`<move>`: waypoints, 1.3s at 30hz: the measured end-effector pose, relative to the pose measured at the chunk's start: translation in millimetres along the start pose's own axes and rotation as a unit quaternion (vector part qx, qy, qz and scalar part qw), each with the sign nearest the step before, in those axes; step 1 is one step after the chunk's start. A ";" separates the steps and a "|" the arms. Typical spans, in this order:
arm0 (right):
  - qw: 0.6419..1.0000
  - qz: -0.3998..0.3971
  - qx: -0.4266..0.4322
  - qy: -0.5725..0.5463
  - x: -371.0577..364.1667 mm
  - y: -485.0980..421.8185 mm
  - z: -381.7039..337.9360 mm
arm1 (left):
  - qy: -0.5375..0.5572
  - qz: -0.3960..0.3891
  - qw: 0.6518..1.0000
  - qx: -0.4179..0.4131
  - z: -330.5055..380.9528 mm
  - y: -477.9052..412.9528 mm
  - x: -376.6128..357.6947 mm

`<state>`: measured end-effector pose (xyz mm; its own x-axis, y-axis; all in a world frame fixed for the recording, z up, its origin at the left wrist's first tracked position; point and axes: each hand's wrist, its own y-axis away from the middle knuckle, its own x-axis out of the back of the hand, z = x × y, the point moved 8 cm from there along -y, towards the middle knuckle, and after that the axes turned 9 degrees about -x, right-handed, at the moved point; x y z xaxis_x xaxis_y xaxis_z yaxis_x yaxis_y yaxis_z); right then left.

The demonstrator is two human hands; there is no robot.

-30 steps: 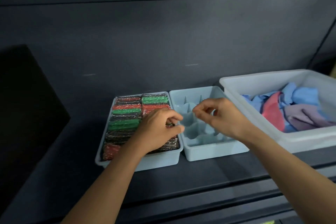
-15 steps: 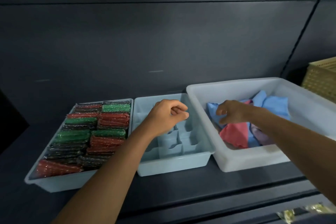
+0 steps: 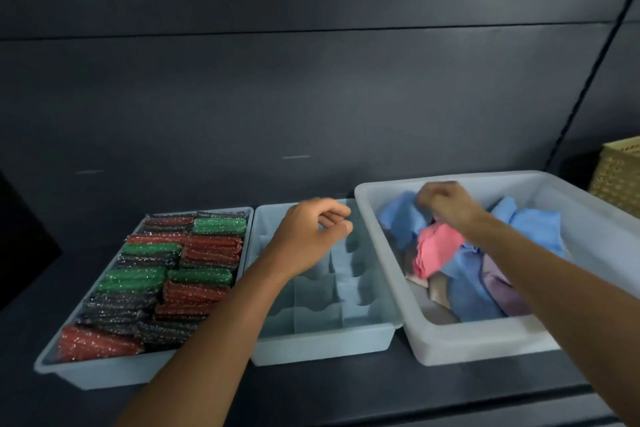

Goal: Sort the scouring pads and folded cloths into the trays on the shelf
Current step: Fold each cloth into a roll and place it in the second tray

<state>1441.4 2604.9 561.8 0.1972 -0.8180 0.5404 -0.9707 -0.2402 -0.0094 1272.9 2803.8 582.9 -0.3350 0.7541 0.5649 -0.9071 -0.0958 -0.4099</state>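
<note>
Red, green and dark scouring pads (image 3: 194, 274) fill the left tray (image 3: 145, 373) in rows. The middle tray (image 3: 322, 345) has dividers and bare compartments. My left hand (image 3: 308, 236) hovers over its back half, fingers loosely curled, holding nothing. On the right a white bin (image 3: 485, 347) holds a loose heap of cloths: a blue cloth (image 3: 398, 218), a pink cloth (image 3: 436, 250) and purple ones. My right hand (image 3: 446, 204), blurred by motion, is inside the bin at its back left. Its curled fingers grip the raised top of the blue cloth.
All three containers stand side by side on a dark shelf (image 3: 381, 399) against a dark back panel. A woven basket (image 3: 620, 180) sits at the far right behind the white bin. Bare shelf lies left of the pad tray.
My right hand moved from the middle tray into the white bin and onto the blue cloth. My left hand left the pad tray and hangs over the middle tray. The view shifted right.
</note>
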 end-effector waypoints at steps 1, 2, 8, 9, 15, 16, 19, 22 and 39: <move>0.993 0.003 -0.003 -0.122 8.1 3.6 -11.8 | 0.025 0.014 1.000 0.007 0.7 -3.3 4.5; 0.979 -0.012 -0.015 -0.205 11.8 7.8 -23.4 | 0.047 0.025 0.998 0.014 1.6 -6.9 9.1; 0.917 -0.179 -0.026 -0.355 -7.3 37.6 -90.8 | 0.227 0.023 0.972 0.052 15.4 -23.3 25.1; 0.913 -0.191 -0.028 -0.359 -11.7 42.5 -95.7 | 0.252 0.013 0.966 0.053 18.5 -22.7 27.3; 0.901 -0.207 -0.052 -0.378 -36.5 55.5 -109.6 | 0.180 0.001 0.982 -0.052 31.0 -3.9 49.5; 0.897 -0.208 -0.055 -0.387 -40.4 55.9 -110.9 | 0.116 0.008 0.990 -0.077 33.5 -1.4 52.2; 0.878 -0.227 -0.061 -0.417 -54.0 62.6 -120.3 | -0.005 0.096 0.986 -0.138 36.3 1.8 69.8; 0.852 -0.265 -0.057 -0.448 -67.5 72.1 -132.7 | 0.007 0.154 0.976 -0.155 33.3 -0.6 89.1; 0.967 -0.112 0.186 -0.136 -76.2 95.8 -220.1 | 0.037 0.058 0.995 -0.074 64.3 -47.4 146.5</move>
<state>1303.1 2759.3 704.9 0.4752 -0.8184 0.3230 -0.7927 -0.5576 -0.2465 1250.3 2877.0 731.1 -0.4104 0.7898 0.4559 -0.8144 -0.0925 -0.5729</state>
